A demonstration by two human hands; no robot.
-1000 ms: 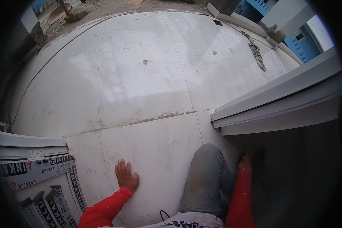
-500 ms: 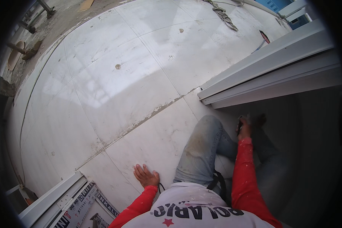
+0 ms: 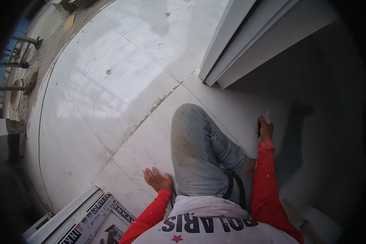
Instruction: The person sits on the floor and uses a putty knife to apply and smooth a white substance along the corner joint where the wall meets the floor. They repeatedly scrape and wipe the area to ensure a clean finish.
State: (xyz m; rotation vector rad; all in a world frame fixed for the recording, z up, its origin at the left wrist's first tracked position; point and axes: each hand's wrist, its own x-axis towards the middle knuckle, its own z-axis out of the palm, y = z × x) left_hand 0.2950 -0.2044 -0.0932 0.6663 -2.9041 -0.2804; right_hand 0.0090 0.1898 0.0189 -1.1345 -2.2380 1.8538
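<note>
My left hand [image 3: 157,179] lies flat on the pale tiled floor [image 3: 150,142], fingers spread, left of my bent knee. It holds nothing. On the other side of my legs, my right hand [image 3: 266,130] is closed around a small dark-handled tool [image 3: 259,127]. A pale, thin piece sticks out beyond the fingers, and its exact kind cannot be made out. That hand is above the shaded floor, below the end of a white door or window frame [image 3: 215,77].
At the lower left stands another white frame [image 3: 65,217] with printed protective film. A rough joint [image 3: 154,106] runs across the tiles. Metal posts [image 3: 26,40] and a piece of board [image 3: 69,23] are at the far left. Shade covers the right side.
The view has turned and shifted, so the right frame now appears closer in. My right hand is farther from my knee, still around the tool. My left hand stays flat on the floor.
</note>
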